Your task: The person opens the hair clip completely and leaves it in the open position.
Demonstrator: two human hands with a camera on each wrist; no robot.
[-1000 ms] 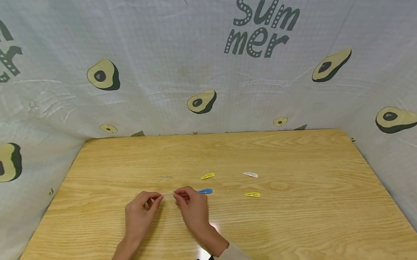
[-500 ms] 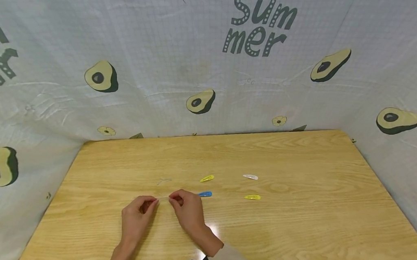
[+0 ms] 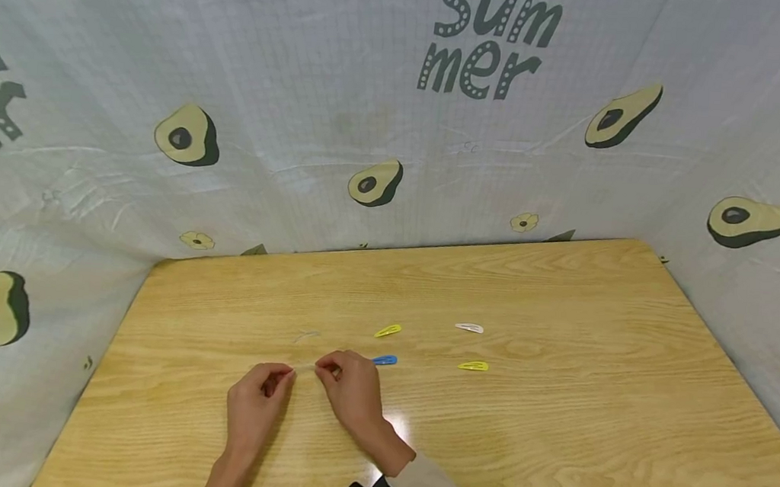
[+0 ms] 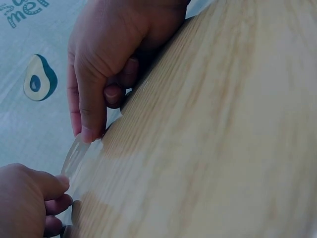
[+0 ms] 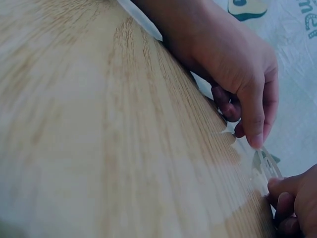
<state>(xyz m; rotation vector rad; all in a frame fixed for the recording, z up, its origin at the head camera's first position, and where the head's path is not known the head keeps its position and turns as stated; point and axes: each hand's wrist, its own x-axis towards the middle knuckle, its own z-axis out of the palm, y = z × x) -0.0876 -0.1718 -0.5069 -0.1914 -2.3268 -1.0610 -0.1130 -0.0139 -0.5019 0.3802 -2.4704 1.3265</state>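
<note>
A pale, translucent snap hair clip (image 4: pixel 74 157) is stretched between both hands, low over the wooden table (image 3: pixel 556 409). My left hand (image 3: pixel 256 405) pinches one end between thumb and fingertips. At the opposite end, the thumb and index finger of my right hand (image 3: pixel 353 393) pinch it. The slotted middle of the clip shows between the fingertips in both wrist views. Just beyond the right hand lies a blue snap clip (image 3: pixel 385 360), its left end right at the knuckles.
Behind the hands lies a thin greyish piece (image 3: pixel 307 335). A yellow clip (image 3: pixel 388 330) rests beyond the blue one. Farther right are a white clip (image 3: pixel 470 328) and another yellow clip (image 3: pixel 473 365). A white cloth (image 3: pixel 290 113) printed with avocados hangs behind the table.
Both hands have shifted slightly left and toward the body, keeping their pinch on the pale clip. The loose clips stay where they were.
</note>
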